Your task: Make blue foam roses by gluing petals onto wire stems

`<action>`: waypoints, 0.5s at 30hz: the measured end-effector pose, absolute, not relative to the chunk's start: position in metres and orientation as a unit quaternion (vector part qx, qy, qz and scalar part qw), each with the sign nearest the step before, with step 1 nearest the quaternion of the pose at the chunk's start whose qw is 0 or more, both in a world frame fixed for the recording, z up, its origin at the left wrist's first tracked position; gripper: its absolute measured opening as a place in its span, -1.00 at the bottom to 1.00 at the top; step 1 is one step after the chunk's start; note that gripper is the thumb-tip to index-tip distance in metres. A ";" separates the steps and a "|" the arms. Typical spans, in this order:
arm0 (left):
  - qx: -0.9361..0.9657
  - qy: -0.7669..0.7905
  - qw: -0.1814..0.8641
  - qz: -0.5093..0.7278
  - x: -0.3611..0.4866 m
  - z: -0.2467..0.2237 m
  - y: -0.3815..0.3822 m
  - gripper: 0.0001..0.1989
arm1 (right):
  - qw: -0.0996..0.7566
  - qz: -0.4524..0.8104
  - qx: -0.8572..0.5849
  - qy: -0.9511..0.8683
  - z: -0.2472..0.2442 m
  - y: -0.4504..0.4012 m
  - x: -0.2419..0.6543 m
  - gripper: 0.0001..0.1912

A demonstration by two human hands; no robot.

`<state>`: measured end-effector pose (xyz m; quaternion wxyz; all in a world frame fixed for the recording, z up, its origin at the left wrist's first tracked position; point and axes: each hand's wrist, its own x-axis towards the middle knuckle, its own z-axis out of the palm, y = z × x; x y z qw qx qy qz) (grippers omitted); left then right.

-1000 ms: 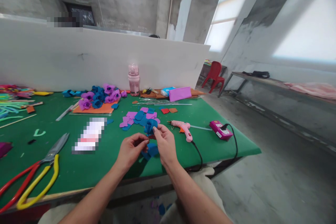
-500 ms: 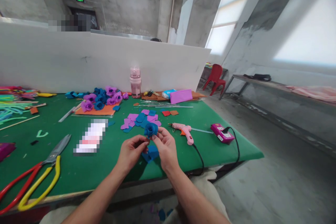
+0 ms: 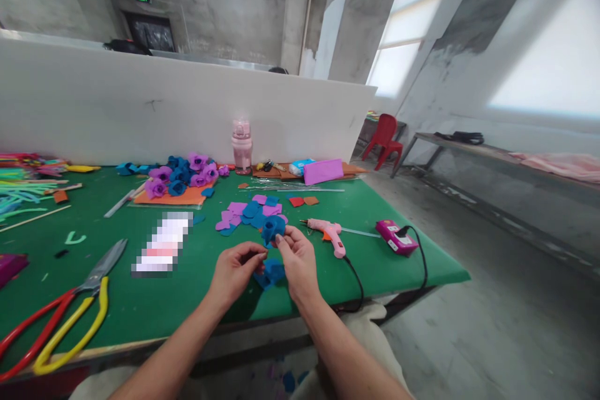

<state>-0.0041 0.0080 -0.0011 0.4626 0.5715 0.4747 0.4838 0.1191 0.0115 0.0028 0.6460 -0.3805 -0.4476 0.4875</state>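
Between the thumb and fingers of my right hand [image 3: 299, 262] is a blue paper rose [image 3: 272, 229], held above the green table [image 3: 206, 300]. My left hand [image 3: 237, 272] is pinched closed just below and left of the rose; what its fingertips hold, if anything, is too small to make out. Beneath the hands lie loose blue paper petals [image 3: 272, 272]. Beyond the rose is a scatter of purple and blue petals [image 3: 253, 212]. A pink glue gun [image 3: 328, 231] rests to the right of my right hand.
Purple and blue paper roses [image 3: 180, 176] sit on orange paper at the back left. Large scissors [image 3: 96, 281] lie at the left, beside a blurred-out flat item [image 3: 164, 244]. A pink bottle [image 3: 242, 150] stands against the white board [image 3: 187, 106]. A magenta power socket [image 3: 396, 237] is at the right.
The rose has tipped and shifted slightly to the right in my right hand, away from my left fingertips. The left hand stays pinched in nearly the same place.
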 end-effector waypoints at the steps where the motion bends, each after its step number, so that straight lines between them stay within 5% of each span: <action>1: 0.574 0.473 0.464 0.482 -0.004 -0.001 0.008 -0.90 | 0.645 0.489 -0.380 -0.448 0.003 0.011 0.119 -0.88; 15: 0.574 0.469 0.469 0.481 -0.004 -0.006 0.010 -0.90 | 0.638 0.520 -0.328 -0.464 0.006 0.009 0.118 -0.86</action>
